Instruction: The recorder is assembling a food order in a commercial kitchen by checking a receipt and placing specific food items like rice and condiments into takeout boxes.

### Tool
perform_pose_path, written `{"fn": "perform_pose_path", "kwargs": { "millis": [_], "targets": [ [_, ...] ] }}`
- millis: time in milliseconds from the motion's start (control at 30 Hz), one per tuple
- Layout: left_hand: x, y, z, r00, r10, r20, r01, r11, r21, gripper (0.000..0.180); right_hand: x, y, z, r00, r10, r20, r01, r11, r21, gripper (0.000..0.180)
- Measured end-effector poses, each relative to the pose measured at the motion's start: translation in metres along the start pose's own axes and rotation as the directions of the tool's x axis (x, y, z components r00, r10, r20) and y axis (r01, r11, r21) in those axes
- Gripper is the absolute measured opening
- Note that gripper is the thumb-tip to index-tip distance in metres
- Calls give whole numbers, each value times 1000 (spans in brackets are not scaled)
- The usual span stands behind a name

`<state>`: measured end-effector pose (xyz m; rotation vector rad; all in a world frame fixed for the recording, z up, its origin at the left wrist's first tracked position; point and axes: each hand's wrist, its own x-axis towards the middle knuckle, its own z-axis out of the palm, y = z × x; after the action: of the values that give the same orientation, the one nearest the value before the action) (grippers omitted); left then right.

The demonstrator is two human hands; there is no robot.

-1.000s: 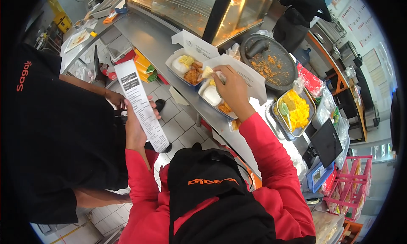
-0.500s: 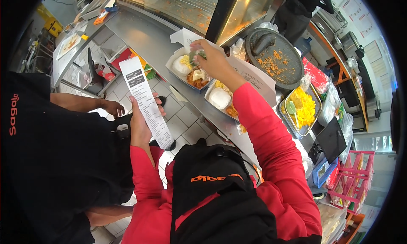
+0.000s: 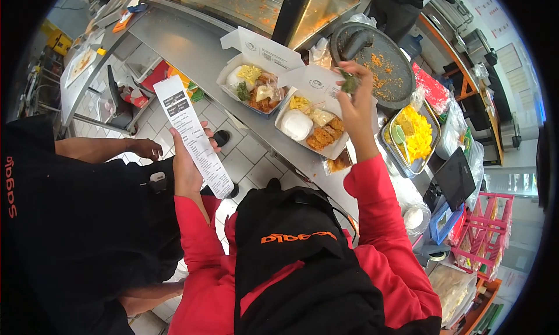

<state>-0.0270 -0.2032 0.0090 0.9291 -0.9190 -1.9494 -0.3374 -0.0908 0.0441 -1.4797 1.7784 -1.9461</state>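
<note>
My left hand [image 3: 187,169] is closed around a long printed paper receipt [image 3: 192,140], held upright over the floor. Green leaves [image 3: 349,82] are pinched in the fingers of my right hand [image 3: 358,99], raised beside the lid of the nearer open cardboard meal box [image 3: 331,97]. That box holds a white rice mound [image 3: 297,125], shredded yellow egg [image 3: 300,103] and browned fried pieces [image 3: 324,136]. Left of it, the other open meal box [image 3: 273,52] contains rice, yellow egg [image 3: 250,74], green leaves [image 3: 243,91] and browned food with a pale piece on top.
A dark stone mortar [image 3: 402,73] with orange crumbs sits behind the boxes. To its right is a metal tray [image 3: 412,170] of shredded yellow egg with a green spoon [image 3: 399,134]. A glass display case [image 3: 233,3] borders the counter. A co-worker's hand [image 3: 147,149] is at left.
My right hand has moved right, from over the left box to beside the other box's lid, still holding leaves. Leaves now show in the left box. The receipt shifted slightly.
</note>
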Motion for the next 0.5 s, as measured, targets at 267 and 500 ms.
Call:
{"fn": "perform_pose_path", "kwargs": {
  "millis": [267, 500],
  "targets": [
    [17, -7, 32, 990, -64, 128, 59, 997, 41, 74, -54, 43, -14, 966, 127, 226, -48, 944, -327, 45],
    [5, -11, 90, 903, -162, 398, 214, 973, -91, 73, -60, 68, -13, 968, -28, 250, 213, 617, -758, 20]
  ]
}}
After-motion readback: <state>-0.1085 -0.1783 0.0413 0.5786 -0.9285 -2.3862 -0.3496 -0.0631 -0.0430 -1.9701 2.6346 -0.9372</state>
